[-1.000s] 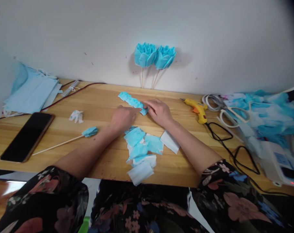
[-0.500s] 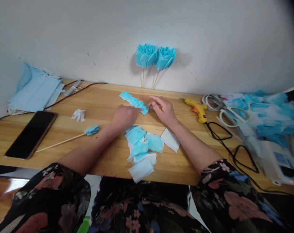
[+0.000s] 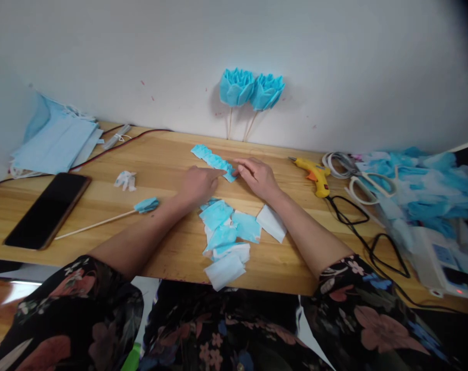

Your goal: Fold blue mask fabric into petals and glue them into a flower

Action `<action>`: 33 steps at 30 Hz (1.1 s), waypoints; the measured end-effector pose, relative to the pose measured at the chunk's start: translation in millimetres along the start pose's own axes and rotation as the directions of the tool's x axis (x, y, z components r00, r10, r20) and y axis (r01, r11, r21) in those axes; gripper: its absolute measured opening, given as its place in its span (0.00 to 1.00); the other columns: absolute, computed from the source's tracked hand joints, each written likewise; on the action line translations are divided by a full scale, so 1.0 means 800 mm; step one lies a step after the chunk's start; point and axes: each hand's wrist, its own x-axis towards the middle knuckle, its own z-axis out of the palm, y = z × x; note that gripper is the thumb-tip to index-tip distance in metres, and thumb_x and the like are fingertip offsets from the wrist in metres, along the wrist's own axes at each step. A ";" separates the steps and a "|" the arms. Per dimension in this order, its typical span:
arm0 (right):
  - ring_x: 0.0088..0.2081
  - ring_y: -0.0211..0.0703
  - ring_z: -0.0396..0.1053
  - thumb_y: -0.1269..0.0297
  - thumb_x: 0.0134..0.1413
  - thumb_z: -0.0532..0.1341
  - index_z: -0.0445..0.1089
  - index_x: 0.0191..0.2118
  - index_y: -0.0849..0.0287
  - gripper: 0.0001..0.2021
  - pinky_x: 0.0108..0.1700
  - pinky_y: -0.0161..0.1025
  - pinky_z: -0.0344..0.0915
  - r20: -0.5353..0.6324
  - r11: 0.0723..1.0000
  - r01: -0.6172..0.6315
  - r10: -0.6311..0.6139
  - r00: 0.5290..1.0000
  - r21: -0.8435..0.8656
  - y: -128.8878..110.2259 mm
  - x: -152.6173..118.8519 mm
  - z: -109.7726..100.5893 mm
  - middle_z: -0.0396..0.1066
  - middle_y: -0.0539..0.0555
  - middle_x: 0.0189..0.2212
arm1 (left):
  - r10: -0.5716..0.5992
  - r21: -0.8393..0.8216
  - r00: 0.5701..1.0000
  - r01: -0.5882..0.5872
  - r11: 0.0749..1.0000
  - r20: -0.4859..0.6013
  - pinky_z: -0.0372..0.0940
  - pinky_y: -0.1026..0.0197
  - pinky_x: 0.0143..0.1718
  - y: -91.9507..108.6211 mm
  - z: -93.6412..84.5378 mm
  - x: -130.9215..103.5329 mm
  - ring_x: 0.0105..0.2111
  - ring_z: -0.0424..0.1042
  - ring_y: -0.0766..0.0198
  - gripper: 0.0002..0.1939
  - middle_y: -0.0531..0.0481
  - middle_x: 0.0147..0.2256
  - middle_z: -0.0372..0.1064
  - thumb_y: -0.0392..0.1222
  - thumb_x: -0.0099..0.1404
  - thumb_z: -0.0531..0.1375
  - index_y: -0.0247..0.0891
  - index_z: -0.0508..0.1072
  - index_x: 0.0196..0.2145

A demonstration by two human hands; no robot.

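A slanted row of overlapping light-blue fabric pieces (image 3: 214,161) lies on the wooden table ahead of me. At its near right end, the outstretched index finger of my left hand (image 3: 201,184) reaches the row, while the other fingers are tucked under. My right hand (image 3: 257,178) rests on the other side of that end, fingers extended and fingertips at or beside the last piece; I cannot tell if they touch it. Nearer to me, between my forearms, sits a loose pile of blue and white fabric pieces (image 3: 220,238). A stick with a small blue bud (image 3: 146,205) lies left of my left forearm.
Two blue fabric flowers (image 3: 237,87) on sticks lean against the wall. On the left are a phone (image 3: 48,211), folded masks (image 3: 56,139) and a white scrap (image 3: 126,181). To the right lie a yellow glue gun (image 3: 313,175) with its cord, scissors (image 3: 373,186) and heaped blue scraps (image 3: 431,180).
My right fingers have shifted slightly and drawn closer together at the row's end. My left hand stays almost in place. The whole view has moved a little.
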 end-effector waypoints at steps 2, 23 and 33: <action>0.46 0.49 0.77 0.57 0.71 0.51 0.75 0.54 0.54 0.18 0.52 0.47 0.70 0.003 1.000 -0.001 0.001 1.000 0.001 0.001 0.000 0.000 0.82 0.53 0.36 | 0.003 -0.089 0.999 -0.007 0.996 -0.052 0.71 0.54 0.47 -0.004 0.003 -0.001 0.46 0.81 0.55 0.24 0.46 0.50 0.80 0.35 0.68 0.51 0.45 0.81 0.53; 0.44 0.51 0.76 0.50 0.72 0.49 0.73 0.56 0.55 0.22 0.52 0.49 0.70 -0.178 0.996 -0.083 0.086 0.980 0.025 0.004 0.000 0.000 0.81 0.56 0.38 | 0.063 0.032 0.995 -0.066 0.997 0.073 0.70 0.54 0.48 0.008 -0.004 0.000 0.43 0.81 0.55 0.23 0.46 0.48 0.81 0.34 0.68 0.51 0.45 0.83 0.48; 0.53 0.52 0.73 0.53 0.73 0.47 0.68 0.63 0.53 0.23 0.57 0.53 0.68 0.005 0.998 0.069 -0.069 0.998 0.005 0.003 0.004 0.003 0.82 0.56 0.44 | 0.056 -0.047 0.996 -0.053 0.997 0.065 0.70 0.53 0.51 0.004 0.000 0.000 0.46 0.81 0.54 0.22 0.47 0.50 0.80 0.34 0.68 0.52 0.45 0.84 0.47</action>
